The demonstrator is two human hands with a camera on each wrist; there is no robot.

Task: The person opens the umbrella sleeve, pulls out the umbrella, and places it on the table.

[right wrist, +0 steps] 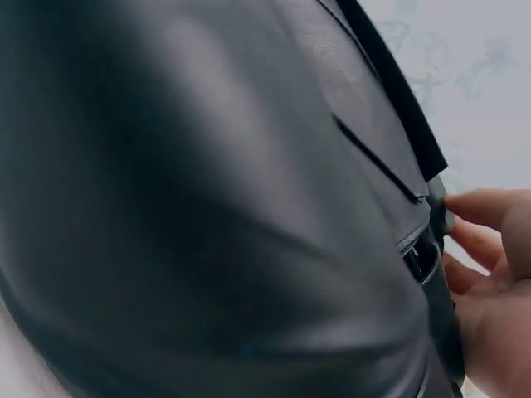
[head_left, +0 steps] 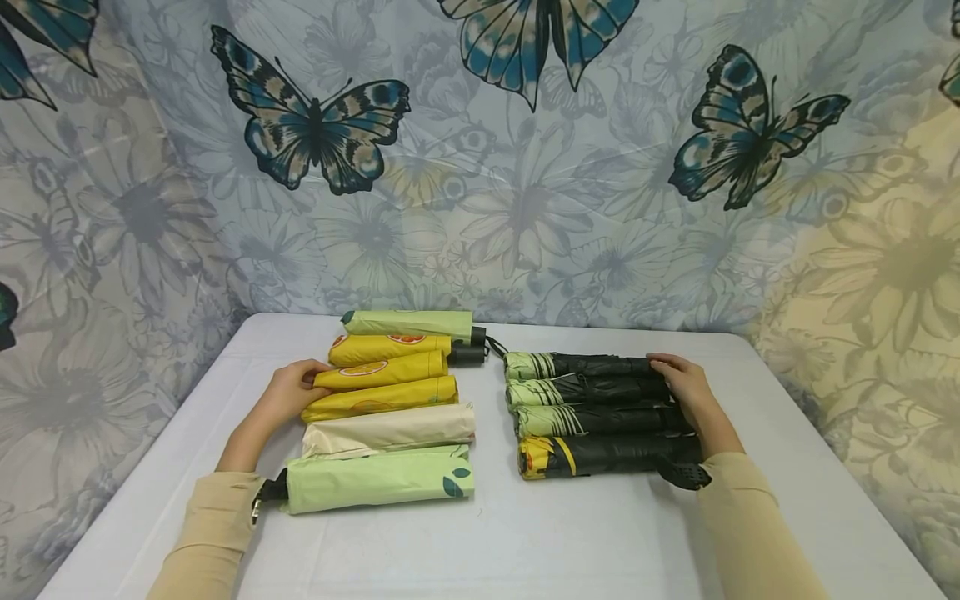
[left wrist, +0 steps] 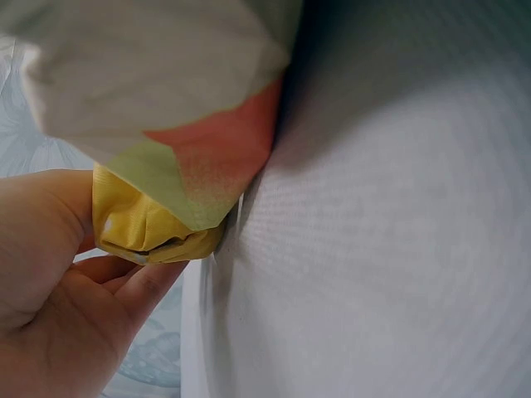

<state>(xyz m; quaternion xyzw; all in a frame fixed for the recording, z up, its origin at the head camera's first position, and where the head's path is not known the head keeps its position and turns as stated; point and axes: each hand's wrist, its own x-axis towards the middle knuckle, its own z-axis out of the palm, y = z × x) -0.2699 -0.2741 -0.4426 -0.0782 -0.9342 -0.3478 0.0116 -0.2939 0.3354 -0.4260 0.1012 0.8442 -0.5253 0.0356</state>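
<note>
Two hands on worktop (head_left: 525,533): left hand (head_left: 288,392) flat against 6 light umbrellas (head_left: 386,421) center-left, right hand (head_left: 686,387) flat against 4 black umbrellas (head_left: 600,412) center-right.

The head view looks forward and down over the table (head_left: 525,542) at both umbrella rows. The left wrist view presses close against the yellow umbrellas' (left wrist: 149,228) ends; the right wrist view sits close against the black umbrellas (right wrist: 207,207).
</note>
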